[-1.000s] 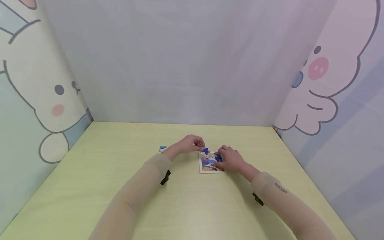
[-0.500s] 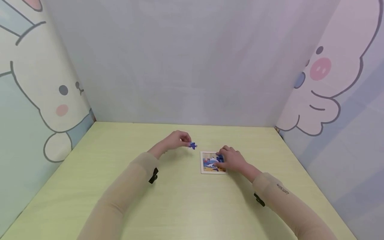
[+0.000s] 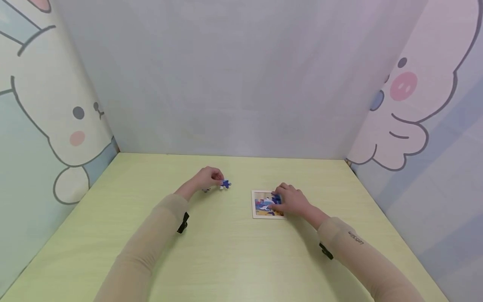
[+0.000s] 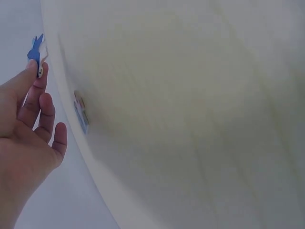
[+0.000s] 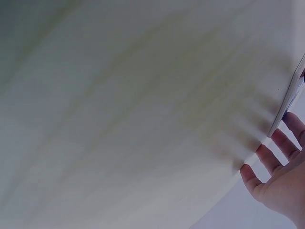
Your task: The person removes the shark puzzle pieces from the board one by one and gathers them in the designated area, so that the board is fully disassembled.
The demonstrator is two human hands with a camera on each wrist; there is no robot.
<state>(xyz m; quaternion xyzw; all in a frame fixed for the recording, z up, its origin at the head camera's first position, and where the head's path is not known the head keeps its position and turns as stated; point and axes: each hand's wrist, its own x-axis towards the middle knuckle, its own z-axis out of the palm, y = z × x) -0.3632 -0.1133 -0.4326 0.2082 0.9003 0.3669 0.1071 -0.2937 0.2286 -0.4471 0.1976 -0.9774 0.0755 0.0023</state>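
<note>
A blue jigsaw piece [image 3: 226, 183] with pale parts is pinched between thumb and forefinger of my left hand [image 3: 205, 178]. The left wrist view shows this jigsaw piece [image 4: 36, 51] held up off the table, the other fingers loosely bent. A second puzzle piece [image 4: 81, 112] lies on the table close to that hand, mostly hidden in the head view. My right hand [image 3: 292, 199] rests with spread fingers on the right side of a white-framed jigsaw puzzle [image 3: 253, 205] with a sea picture. Bare tan backing shows at its upper left.
The pale yellow table [image 3: 226, 251] reaches back to a grey-white cloth wall [image 3: 234, 84]. Side walls with cartoon animals stand left and right.
My left hand has moved left, carrying the blue jigsaw piece from the puzzle's upper left corner toward the loose piece. The right hand stays on the puzzle.
</note>
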